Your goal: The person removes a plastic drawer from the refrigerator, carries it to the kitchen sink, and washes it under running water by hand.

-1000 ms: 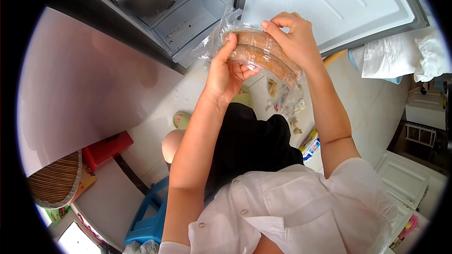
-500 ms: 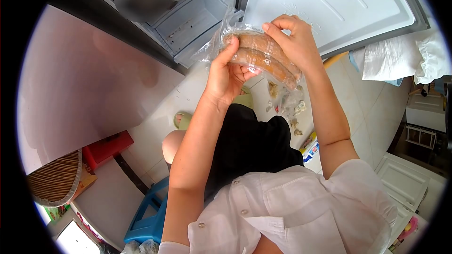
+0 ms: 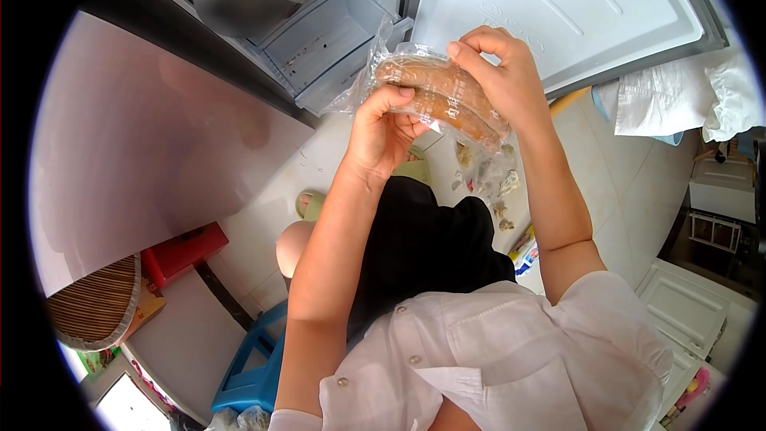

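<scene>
Here the clear packet (image 3: 444,86) bridges left hand (image 3: 381,131) and right hand (image 3: 504,72)

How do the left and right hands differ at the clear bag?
Place: the left hand is at the lower left part of the clear bag, the right hand at its upper right side.
Pose: the left thumb lies across the front, with fingers partly showing below; the right hand's fingers are bent, knuckles up, tips mostly hidden.
Shared: both are bare and on the same bag.
</scene>
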A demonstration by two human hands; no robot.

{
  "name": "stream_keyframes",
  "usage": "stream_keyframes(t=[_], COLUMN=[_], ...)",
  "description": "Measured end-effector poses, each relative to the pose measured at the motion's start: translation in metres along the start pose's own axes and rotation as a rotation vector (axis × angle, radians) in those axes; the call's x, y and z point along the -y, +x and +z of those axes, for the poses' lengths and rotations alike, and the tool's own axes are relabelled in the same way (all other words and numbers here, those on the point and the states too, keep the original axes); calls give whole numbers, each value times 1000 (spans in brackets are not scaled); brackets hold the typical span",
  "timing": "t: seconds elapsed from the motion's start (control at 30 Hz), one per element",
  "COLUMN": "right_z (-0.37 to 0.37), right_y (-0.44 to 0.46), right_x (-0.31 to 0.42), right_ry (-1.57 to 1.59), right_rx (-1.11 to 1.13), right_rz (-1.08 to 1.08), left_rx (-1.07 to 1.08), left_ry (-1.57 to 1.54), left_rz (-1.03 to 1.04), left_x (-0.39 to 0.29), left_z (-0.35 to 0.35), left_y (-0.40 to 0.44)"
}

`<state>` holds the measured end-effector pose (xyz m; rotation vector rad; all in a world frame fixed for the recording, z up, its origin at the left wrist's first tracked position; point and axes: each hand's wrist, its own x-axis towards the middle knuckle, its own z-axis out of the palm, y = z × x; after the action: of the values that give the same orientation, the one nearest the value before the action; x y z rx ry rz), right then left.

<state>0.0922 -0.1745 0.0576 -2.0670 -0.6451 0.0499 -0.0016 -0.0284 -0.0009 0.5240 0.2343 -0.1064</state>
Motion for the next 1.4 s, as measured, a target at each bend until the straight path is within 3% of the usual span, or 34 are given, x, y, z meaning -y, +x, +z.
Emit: stream_keyframes(t=[0.6,1.4], right_z=[-9,-9], right_y=[-12,-15], right_x=[15,18], right_ry=[48,65], right_rx=[-37,-56], right_rz=[-111,-138], left_rx=[172,175], left_ry=[-42,-65], left_rz=[61,64], left_x=[1,4], left_z=[0,-5], left_y=[-2,0])
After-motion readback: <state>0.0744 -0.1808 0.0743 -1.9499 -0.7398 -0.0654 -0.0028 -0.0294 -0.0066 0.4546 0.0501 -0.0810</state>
